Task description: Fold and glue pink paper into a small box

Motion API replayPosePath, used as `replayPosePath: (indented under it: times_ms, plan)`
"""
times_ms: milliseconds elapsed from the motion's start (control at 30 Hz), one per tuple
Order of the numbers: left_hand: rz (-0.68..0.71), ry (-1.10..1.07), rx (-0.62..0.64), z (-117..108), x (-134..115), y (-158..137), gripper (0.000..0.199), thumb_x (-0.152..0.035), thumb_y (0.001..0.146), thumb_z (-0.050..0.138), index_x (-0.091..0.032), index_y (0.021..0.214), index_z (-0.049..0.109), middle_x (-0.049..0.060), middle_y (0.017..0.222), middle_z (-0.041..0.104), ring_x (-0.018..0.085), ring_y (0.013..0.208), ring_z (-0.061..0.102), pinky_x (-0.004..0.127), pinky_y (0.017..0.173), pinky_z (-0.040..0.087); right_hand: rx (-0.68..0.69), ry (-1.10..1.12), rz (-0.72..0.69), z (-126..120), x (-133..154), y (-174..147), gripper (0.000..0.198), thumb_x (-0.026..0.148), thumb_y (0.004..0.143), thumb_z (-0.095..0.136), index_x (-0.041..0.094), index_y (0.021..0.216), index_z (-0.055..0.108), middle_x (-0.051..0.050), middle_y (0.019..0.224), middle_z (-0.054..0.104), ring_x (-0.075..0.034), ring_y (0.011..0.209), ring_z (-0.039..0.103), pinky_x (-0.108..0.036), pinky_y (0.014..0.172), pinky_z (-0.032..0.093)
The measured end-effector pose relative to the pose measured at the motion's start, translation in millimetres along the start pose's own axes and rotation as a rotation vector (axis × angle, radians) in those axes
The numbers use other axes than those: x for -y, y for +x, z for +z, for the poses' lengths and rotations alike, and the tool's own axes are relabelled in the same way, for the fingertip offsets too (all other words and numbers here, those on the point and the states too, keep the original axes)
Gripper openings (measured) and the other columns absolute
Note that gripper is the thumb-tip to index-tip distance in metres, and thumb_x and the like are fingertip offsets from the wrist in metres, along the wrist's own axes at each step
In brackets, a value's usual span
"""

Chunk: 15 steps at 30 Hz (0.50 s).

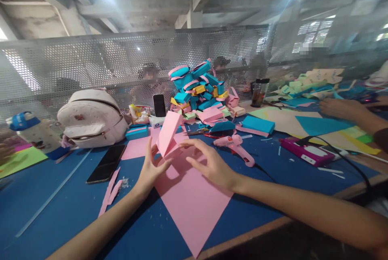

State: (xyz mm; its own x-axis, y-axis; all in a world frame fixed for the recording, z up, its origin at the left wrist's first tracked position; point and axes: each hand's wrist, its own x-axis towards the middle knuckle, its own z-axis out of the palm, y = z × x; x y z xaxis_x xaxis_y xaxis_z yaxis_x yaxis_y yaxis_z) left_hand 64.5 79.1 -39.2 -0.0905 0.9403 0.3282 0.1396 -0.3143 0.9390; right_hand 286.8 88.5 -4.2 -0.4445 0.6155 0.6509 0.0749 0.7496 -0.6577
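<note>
A pink folded paper box (170, 132) stands tilted above a large pink paper sheet (197, 211), which lies with one corner toward me. My left hand (153, 169) is at the box's left and lower side, with thumb and fingers around its lower end. From the right, my right hand (214, 165) reaches in with thumb and fingers apart. Its fingertips are close to the box's lower edge; whether they touch it I cannot tell. To the right of this hand lies a pink glue gun (235, 146) on the blue tabletop (69, 219).
Behind rises a heap of blue, pink and yellow paper boxes (200, 90). A white backpack (91, 118), a bottle (39, 132) and a dark phone (106, 163) are at left. Pink scraps (110, 191) lie nearby. At right are a magenta power strip (306, 151), cords and another person's hand (342, 108).
</note>
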Motion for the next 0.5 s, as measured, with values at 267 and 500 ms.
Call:
replayPosePath:
  times_ms: [267, 500]
  plan:
    - [-0.025, -0.005, -0.032, -1.7, -0.9, 2.6, 0.108, -0.038, 0.070, 0.080, -0.034, 0.153, 0.011, 0.013, 0.147, 0.038, 0.032, 0.140, 0.036, 0.047, 0.109, 0.041, 0.245, -0.414, 0.281, -72.8, 27.2, -56.2, 0.019, 0.033, 0.093, 0.054, 0.026, 0.087, 0.070, -0.001, 0.090, 0.072, -0.019, 0.084, 0.066, -0.030, 0.078, 0.048]
    - [-0.024, 0.005, -0.046, 0.0, 3.3, 4.4, 0.109, -0.038, 0.069, 0.080, -0.033, 0.153, 0.010, 0.013, 0.145, 0.040, 0.032, 0.138, 0.038, 0.048, 0.107, 0.042, 0.011, -0.753, 0.592, -142.1, -30.1, -89.9, 0.032, 0.056, 0.085, 0.058, 0.025, 0.087, 0.064, -0.005, 0.094, 0.073, -0.025, 0.078, 0.068, -0.029, 0.060, 0.048]
